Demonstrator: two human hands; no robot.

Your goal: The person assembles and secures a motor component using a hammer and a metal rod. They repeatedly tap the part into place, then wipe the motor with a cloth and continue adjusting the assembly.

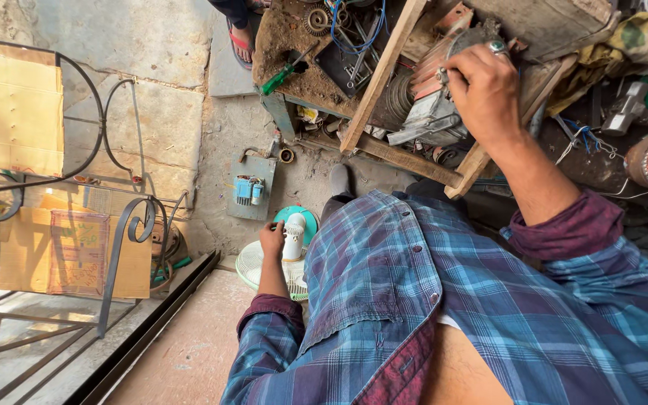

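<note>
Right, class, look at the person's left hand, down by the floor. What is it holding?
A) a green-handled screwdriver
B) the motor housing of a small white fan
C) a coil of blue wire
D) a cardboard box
B: the left hand grips the white motor housing of the small fan lying near the floor, while the right hand rests on a grey motor on the workbench.

Fan (283, 259) on floor, left of workbench (384, 146) with motor (433, 109).
</note>
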